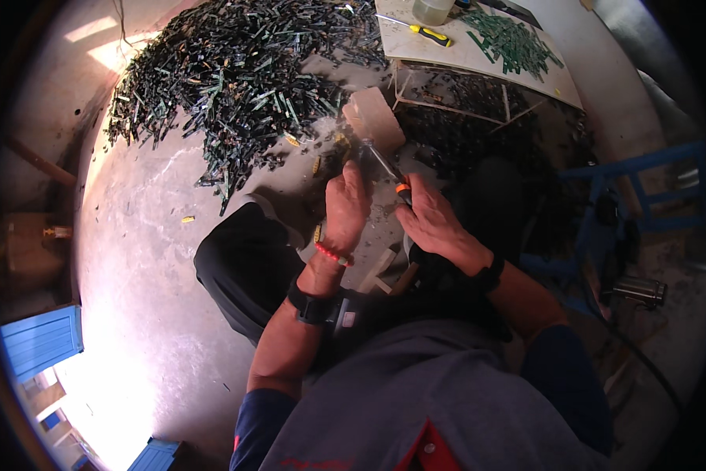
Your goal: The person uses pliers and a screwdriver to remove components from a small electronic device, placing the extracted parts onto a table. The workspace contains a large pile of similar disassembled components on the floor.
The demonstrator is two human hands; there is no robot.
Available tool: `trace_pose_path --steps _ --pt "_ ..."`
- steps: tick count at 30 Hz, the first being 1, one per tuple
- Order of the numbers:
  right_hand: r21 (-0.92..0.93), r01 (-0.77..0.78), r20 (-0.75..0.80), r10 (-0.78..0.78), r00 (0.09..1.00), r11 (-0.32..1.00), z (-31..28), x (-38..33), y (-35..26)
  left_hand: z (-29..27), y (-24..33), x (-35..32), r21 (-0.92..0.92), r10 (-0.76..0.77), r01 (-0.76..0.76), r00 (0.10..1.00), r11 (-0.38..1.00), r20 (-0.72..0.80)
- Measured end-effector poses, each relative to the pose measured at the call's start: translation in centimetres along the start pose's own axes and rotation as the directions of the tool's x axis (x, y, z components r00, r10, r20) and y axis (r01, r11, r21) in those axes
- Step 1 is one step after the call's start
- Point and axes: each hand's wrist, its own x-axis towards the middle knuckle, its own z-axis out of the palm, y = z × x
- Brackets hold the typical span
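My right hand is closed around the handle of a screwdriver, which has a metal shaft and an orange and black grip. The shaft slants up and left, its tip at the near side of a pale reddish brick on the floor. Close by on the left, my left hand is closed, fingers pressed together and pointing toward the brick. Whatever it may hold is hidden. A red bead bracelet circles that wrist. Small yellowish bits lie on the floor near the brick.
A large heap of dark strips covers the floor at far left. At far right, a pale board bears green strips, a yellow-handled screwdriver and a clear container. A blue metal frame stands at right.
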Motion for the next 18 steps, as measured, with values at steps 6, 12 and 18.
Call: trace_pose_path --steps 6,12,18 --pt "-0.032 -0.075 0.012 0.075 0.997 0.997 0.1 0.1 -0.9 0.5 -0.2 -0.1 0.371 0.26 -0.222 0.964 0.902 -0.053" --pt "0.009 -0.175 0.069 0.174 0.982 0.984 0.1 0.1 -1.9 1.5 0.7 -0.8 0.473 0.318 -0.254 0.947 0.843 -0.057" --pt "-0.067 -0.117 0.006 0.118 0.993 0.991 0.4 0.8 -2.5 0.9 0.4 -0.5 0.585 0.442 -0.355 0.897 0.73 -0.007"
